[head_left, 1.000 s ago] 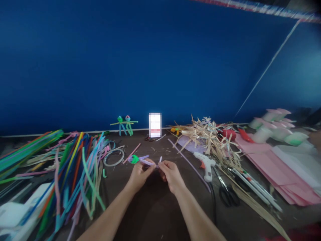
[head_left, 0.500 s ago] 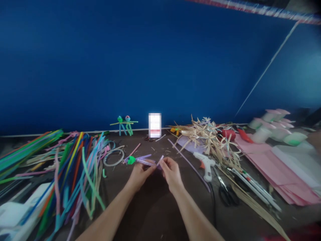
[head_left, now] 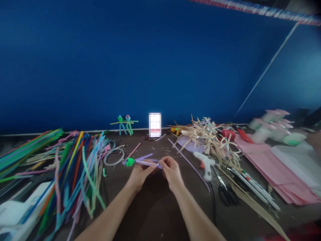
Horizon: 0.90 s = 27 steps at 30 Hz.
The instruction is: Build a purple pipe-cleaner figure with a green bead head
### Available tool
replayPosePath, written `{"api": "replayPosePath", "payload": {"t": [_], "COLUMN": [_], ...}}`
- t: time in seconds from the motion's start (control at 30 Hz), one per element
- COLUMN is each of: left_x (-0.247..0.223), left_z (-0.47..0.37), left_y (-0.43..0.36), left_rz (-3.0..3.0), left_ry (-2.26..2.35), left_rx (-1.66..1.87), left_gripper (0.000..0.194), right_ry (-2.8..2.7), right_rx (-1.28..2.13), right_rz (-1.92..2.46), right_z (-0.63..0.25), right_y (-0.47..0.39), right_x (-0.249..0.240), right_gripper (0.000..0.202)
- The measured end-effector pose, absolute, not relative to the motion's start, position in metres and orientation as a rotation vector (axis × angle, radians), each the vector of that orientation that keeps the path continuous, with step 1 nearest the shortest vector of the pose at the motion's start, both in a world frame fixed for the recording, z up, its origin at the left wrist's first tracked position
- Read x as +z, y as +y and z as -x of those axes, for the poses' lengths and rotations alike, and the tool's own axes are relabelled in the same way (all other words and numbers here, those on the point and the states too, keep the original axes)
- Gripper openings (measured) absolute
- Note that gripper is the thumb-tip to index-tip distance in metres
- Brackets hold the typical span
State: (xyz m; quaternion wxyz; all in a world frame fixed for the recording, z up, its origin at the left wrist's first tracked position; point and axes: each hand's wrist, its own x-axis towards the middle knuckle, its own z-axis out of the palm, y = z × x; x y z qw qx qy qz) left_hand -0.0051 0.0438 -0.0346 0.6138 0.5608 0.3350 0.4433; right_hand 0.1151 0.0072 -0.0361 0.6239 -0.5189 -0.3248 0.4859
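A purple pipe cleaner figure (head_left: 145, 163), wound in a tight coil along its length, lies across both hands over the dark table. Its left end carries a bright green knot (head_left: 129, 162), with loose purple strands behind it. My left hand (head_left: 138, 175) pinches the coiled part between thumb and fingers. At the right end, my right hand (head_left: 170, 170) has its thumb and forefinger closed on the purple pipe cleaner. The fingers partly cover that end.
Many coloured pipe cleaners (head_left: 75, 174) spread over the left side, beside a ring of wire (head_left: 113, 156). Two small figures (head_left: 124, 125) stand by the wall. To the right lie a glue gun (head_left: 206, 164), scissors (head_left: 225, 190), dried straw flowers (head_left: 208, 134) and pink sheets (head_left: 273, 167).
The short purple end that stuck up at my right fingers now lies down in line with the coil. Both hands have stayed in nearly the same place.
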Motion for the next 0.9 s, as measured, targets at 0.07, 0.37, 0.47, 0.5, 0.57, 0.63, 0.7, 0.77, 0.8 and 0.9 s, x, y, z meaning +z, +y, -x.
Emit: {"api": "replayPosePath", "payload": {"t": [0.07, 0.37, 0.47, 0.5, 0.57, 0.63, 0.7, 0.77, 0.8, 0.9], "left_x": [-0.038, -0.038, -0.036, -0.035, -0.034, -0.034, -0.033, -0.033, -0.033, -0.034], "left_z": [0.005, 0.005, 0.006, 0.006, 0.007, 0.009, 0.01, 0.011, 0.011, 0.012], "left_y": [0.045, 0.045, 0.044, 0.044, 0.044, 0.044, 0.045, 0.046, 0.046, 0.048], "left_rz": [-1.231, -1.004, -0.955, -0.946, -0.936, -0.929, -0.92, -0.921, -0.929, -1.015], "left_ry": [0.755, 0.681, 0.621, 0.601, 0.57, 0.553, 0.564, 0.587, 0.595, 0.607], "left_rx": [1.021, 0.982, 0.942, 0.922, 0.881, 0.848, 0.826, 0.808, 0.805, 0.832], "left_gripper": [0.016, 0.017, 0.018, 0.018, 0.018, 0.018, 0.019, 0.02, 0.02, 0.02], "right_ry": [-0.812, -1.204, -1.369, -1.397, -1.41, -1.405, -1.395, -1.389, -1.387, -1.365], "right_rx": [1.033, 0.434, 0.362, 0.359, 0.367, 0.382, 0.4, 0.423, 0.439, 0.509], "right_rz": [1.168, 1.2, 1.179, 1.176, 1.18, 1.187, 1.18, 1.167, 1.16, 1.167], "right_z": [-0.114, -0.114, -0.116, -0.116, -0.117, -0.117, -0.117, -0.117, -0.117, -0.116], "right_y": [0.007, -0.005, -0.008, -0.008, -0.008, -0.008, -0.007, -0.007, -0.007, -0.006], "right_x": [-0.035, -0.032, -0.027, -0.026, -0.026, -0.026, -0.027, -0.027, -0.026, -0.025], "right_gripper": [0.016, 0.017, 0.023, 0.024, 0.025, 0.023, 0.021, 0.019, 0.019, 0.017]}}
